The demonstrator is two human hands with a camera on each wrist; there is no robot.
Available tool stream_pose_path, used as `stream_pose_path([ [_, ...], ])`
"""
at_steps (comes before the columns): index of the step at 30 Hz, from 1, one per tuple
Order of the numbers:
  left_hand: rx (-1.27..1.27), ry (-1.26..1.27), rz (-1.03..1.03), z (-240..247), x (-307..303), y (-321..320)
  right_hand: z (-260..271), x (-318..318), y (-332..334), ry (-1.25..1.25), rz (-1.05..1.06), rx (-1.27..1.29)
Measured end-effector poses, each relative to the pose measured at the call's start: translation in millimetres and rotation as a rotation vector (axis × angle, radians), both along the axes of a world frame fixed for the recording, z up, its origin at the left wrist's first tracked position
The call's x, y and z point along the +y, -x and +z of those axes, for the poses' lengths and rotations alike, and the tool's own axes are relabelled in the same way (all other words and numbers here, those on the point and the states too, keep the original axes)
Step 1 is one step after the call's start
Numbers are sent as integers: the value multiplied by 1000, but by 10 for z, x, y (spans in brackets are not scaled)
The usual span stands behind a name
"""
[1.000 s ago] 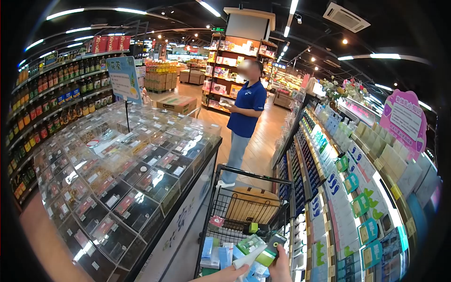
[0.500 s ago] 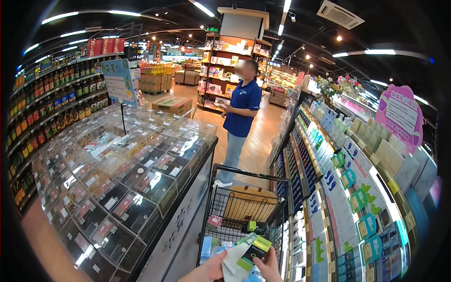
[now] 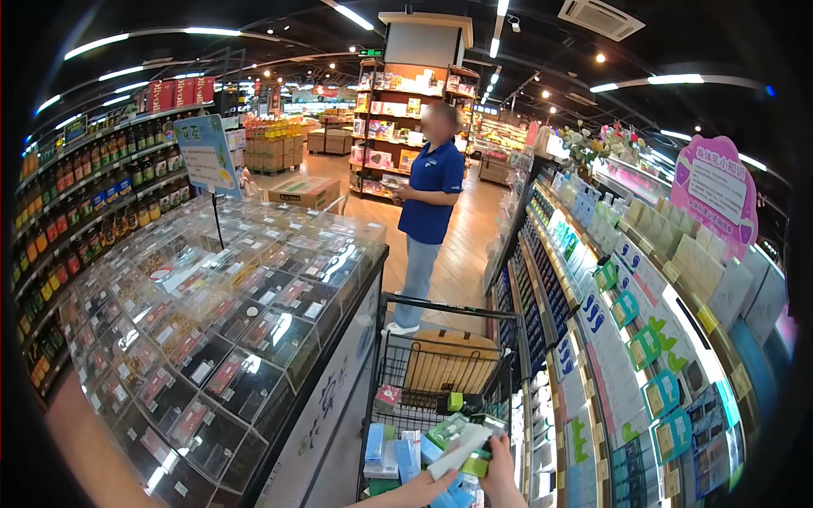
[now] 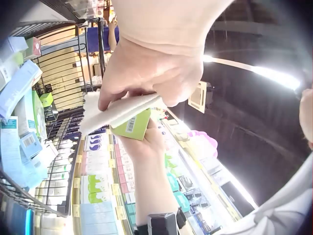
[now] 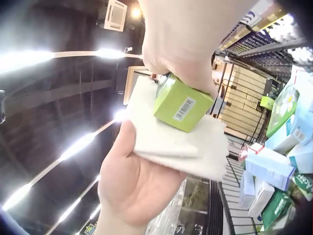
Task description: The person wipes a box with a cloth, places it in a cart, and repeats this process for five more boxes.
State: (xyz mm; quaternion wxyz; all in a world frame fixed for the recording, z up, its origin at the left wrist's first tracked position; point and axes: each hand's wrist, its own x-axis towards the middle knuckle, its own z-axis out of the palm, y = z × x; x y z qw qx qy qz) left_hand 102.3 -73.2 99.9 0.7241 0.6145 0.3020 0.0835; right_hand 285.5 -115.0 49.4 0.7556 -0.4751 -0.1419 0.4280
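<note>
Right hand [image 5: 181, 44] clamped on green box [image 5: 181, 105], left hand [image 5: 137, 186] pinching white cloth [image 5: 166, 142] against it, bottom centre of head view, over the cart [image 3: 449, 305]. Reads as a wipe: hold box rigid, keep cloth flat, cover each face.

Place: supermarket aisle.
Evidence: stocked shelves [image 3: 593, 279] with price tags, bottle racks [image 3: 93, 195], clear bulk bins [image 3: 212, 296], shopping cart [image 3: 440, 372], hanging signs [image 3: 716, 190].

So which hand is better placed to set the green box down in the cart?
Right. The right hand grips the small green cardboard box above the black wire shopping cart; the left hand only pinches the white cloth against it.
</note>
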Motion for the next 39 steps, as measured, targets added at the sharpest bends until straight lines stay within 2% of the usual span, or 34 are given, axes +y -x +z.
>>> stream_pose_path([
  [1, 2, 17, -22, 18, -10, 17, 96, -19, -16, 26, -18, 68],
  [3, 12, 48, -49, -68, -11, 40, -91, -34, -213, 46, -29, 182],
  [5, -51, 531, 60, -343, 133, -6, -69, -107, -283, 26, 47, 337],
  [6, -49, 534, 54, -407, 161, -16, -7, -124, -251, 27, 41, 337],
  [8, -264, 559, 276, -531, 208, -43, 76, -124, -103, 60, 39, 112],
  [9, -257, 538, 342, -497, 275, -77, 84, -112, -43, 102, 59, 114],
  [10, -255, 541, 339, -463, 304, -73, 108, -141, 22, 108, 133, 5],
  [13, -362, 119, 363, -386, 407, -107, 257, -155, 202, 271, 359, -380],
  [14, -362, 120, 362, -402, 405, -126, 457, -191, 232, 324, 489, -606],
  [16, -386, -630, 91, -158, 388, -136, 334, -174, 260, 82, 516, -775],
  [17, -418, -763, 79, -68, 411, -145, 314, -194, 262, 87, 515, -768],
  [18, -414, -757, 74, -38, 420, -122, 339, -210, 262, 79, 521, -791],
  [20, -126, -352, 8, -33, 430, -69, 355, -250, 242, 80, 524, -811],
  [22, -170, -323, 46, -283, 463, -99, 351, -266, 219, 133, 556, -849],
  [25, -96, -313, 107, -555, 511, -82, 348, -272, 174, 176, 543, -805],
  [26, -105, -182, 154, -722, 555, -83, 360, -284, 163, 199, 539, -785],
  [27, -117, -54, 201, -699, 570, -100, 439, -280, 150, 224, 504, -762],
  [28, -116, -55, 192, -668, 550, -127, 465, -271, 138, 194, 470, -585],
  [30, -328, 85, 353, -452, 448, -189, 461, -245, 108, 170, 413, -637],
  [31, -274, 168, 325, -214, 362, -174, 428, -220, 144, 173, 407, -634],
  [35, -357, 323, 321, -288, 149, -379, 92, -110, 207, 95, 178, -369],
  [36, -352, 328, 318, -308, 125, -380, 101, -106, 222, 58, 106, -249],
  [38, -381, -6, 242, -368, 74, -378, 202, -125, 178, -22, 75, -106],
  [39, -388, 26, 199, -396, 35, -369, 227, -131, 144, -28, 44, -64],
])
